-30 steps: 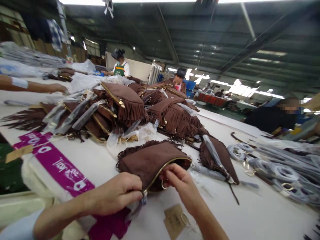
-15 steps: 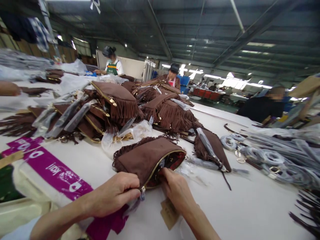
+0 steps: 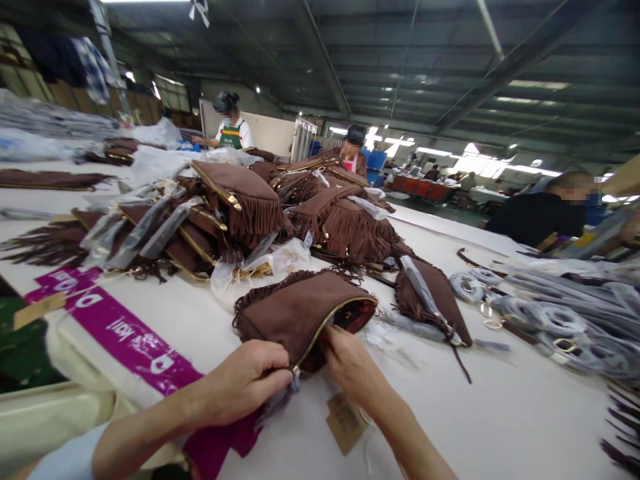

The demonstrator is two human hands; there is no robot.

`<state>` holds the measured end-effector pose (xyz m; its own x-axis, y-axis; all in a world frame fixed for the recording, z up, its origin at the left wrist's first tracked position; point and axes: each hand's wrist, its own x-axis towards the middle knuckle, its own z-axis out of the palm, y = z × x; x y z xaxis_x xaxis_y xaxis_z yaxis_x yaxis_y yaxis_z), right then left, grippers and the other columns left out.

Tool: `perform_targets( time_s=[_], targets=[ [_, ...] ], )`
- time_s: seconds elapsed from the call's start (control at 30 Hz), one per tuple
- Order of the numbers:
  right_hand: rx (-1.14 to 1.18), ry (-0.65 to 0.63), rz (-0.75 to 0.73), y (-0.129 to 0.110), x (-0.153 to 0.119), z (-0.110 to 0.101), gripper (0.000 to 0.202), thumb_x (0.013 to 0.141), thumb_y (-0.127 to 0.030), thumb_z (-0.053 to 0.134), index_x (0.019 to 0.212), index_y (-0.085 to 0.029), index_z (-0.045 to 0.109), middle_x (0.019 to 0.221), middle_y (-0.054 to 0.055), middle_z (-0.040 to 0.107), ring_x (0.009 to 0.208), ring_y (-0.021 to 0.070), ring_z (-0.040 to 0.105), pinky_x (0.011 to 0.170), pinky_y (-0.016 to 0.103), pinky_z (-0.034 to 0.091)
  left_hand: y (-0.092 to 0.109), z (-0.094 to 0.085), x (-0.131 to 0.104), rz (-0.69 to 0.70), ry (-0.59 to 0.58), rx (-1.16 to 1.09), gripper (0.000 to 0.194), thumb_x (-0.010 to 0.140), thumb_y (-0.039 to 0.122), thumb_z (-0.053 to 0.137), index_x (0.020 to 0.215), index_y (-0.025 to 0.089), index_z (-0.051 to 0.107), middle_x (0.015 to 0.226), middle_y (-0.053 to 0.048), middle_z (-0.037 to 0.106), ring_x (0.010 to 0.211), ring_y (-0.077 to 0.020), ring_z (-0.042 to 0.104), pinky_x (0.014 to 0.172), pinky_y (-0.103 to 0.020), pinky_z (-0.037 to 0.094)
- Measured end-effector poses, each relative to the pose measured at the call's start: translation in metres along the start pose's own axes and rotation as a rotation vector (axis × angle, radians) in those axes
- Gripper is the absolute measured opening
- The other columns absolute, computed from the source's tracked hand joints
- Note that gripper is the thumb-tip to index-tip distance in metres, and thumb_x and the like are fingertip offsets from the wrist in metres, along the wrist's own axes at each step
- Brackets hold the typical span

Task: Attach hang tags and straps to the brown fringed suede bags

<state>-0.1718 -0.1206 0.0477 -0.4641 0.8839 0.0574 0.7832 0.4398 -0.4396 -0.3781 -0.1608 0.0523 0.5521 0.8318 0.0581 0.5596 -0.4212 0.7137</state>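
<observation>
A brown fringed zip pouch (image 3: pixel 295 300) is rested on the white tabletop (image 3: pixel 450 413), on the near side of the heap of brown fringed bags (image 3: pixel 245 190). Its zip (image 3: pixel 320 327) is drawn open, and a reddish lining (image 3: pixel 363 313) is shown within. The pouch's near edge, at the zip's end, is pinched between the thumb and curled fingers of the left hand (image 3: pixel 247 380). The fingers of the right hand (image 3: pixel 353 367) are tucked inside the mouth and hidden; whether anything is gripped there cannot be told. A cardboard tag (image 3: pixel 346 423) is seen well to the near side of the heap, and a purple printed strip (image 3: pixel 130 337) is laid to its near left. Straps wrapped in grey plastic (image 3: pixel 565 320) are gathered well to the right of the heap
</observation>
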Motion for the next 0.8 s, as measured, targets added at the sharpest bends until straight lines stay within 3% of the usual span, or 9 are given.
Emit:
perform_targets(
  time_s=[0.07, 0.2, 0.27, 0.37, 0.5, 0.67, 0.8],
  targets=[
    [0.168, 0.004, -0.008, 0.003, -0.016, -0.005, 0.026, 0.090, -0.009, 0.037, 0.097, -0.018, 0.061, 0.095, 0.006, 0.070, 0.090, 0.0159, 0.064, 0.080, 0.026, 0.048, -0.001, 0.002, 0.000, -0.011, 0.018, -0.029, 0.028, 0.090, 0.022, 0.047, 0.064, 0.016, 0.042, 0.066, 0.002, 0.048, 0.064, -0.0104, 0.044, 0.061, -0.023, 0.030],
    [0.443, 0.019, 0.019, -0.004, -0.045, -0.004, 0.024, 0.088, -0.011, 0.040, 0.101, -0.020, 0.057, 0.098, 0.004, 0.068, 0.095, 0.0163, 0.063, 0.084, 0.028, 0.047, -0.002, 0.004, -0.002, -0.031, 0.040, -0.056, 0.029, 0.091, 0.024, 0.047, 0.064, 0.016, 0.044, 0.067, 0.002, 0.049, 0.065, -0.0103, 0.045, 0.061, -0.023, 0.030],
    [0.461, 0.048, 0.055, -0.013, -0.055, 0.005, 0.020, 0.089, -0.014, 0.040, 0.099, -0.021, 0.056, 0.098, 0.004, 0.068, 0.094, 0.0167, 0.063, 0.083, 0.028, 0.048, -0.002, 0.004, -0.001, -0.031, 0.044, -0.062, 0.030, 0.092, 0.027, 0.046, 0.064, 0.016, 0.045, 0.067, 0.002, 0.050, 0.066, -0.0106, 0.046, 0.062, -0.023, 0.031],
    [0.485, 0.098, 0.113, -0.032, -0.065, 0.031, 0.016, 0.084, -0.024, 0.055, 0.100, -0.023, 0.053, 0.095, 0.003, 0.069, 0.086, 0.0189, 0.066, 0.065, 0.025, 0.051, 0.000, 0.004, 0.000, -0.043, 0.043, -0.065, 0.030, 0.092, 0.029, 0.045, 0.065, 0.016, 0.046, 0.067, 0.002, 0.051, 0.066, -0.0110, 0.046, 0.061, -0.023, 0.031],
    [0.365, 0.293, 0.120, -0.056, -0.065, 0.065, 0.047, 0.070, -0.024, 0.071, 0.111, -0.024, 0.047, 0.088, 0.003, 0.070, 0.076, 0.0232, 0.068, 0.058, 0.027, 0.050, 0.002, 0.006, 0.000, -0.085, 0.046, -0.090, 0.039, 0.095, 0.040, 0.041, 0.064, 0.016, 0.045, 0.067, 0.002, 0.049, 0.064, -0.0114, 0.045, 0.058, -0.023, 0.031],
    [0.214, 0.490, 0.101, -0.062, -0.049, 0.072, 0.028, 0.080, -0.012, 0.048, 0.104, -0.024, 0.045, 0.080, 0.002, 0.068, 0.069, 0.0232, 0.068, 0.060, 0.030, 0.047, -0.003, 0.005, -0.001, -0.069, 0.049, -0.093, 0.037, 0.095, 0.040, 0.038, 0.066, 0.017, 0.042, 0.070, 0.002, 0.050, 0.067, -0.0123, 0.046, 0.061, -0.023, 0.034],
    [0.091, 0.520, 0.073, -0.056, -0.040, 0.066, 0.029, 0.078, -0.006, 0.038, 0.098, -0.025, 0.045, 0.076, 0.002, 0.065, 0.063, 0.0233, 0.067, 0.056, 0.030, 0.042, -0.005, -0.001, -0.003, -0.043, 0.041, -0.027, 0.034, 0.094, 0.037, 0.038, 0.066, 0.018, 0.042, 0.072, 0.001, 0.053, 0.069, -0.0132, 0.048, 0.064, -0.023, 0.036]
  ],
)
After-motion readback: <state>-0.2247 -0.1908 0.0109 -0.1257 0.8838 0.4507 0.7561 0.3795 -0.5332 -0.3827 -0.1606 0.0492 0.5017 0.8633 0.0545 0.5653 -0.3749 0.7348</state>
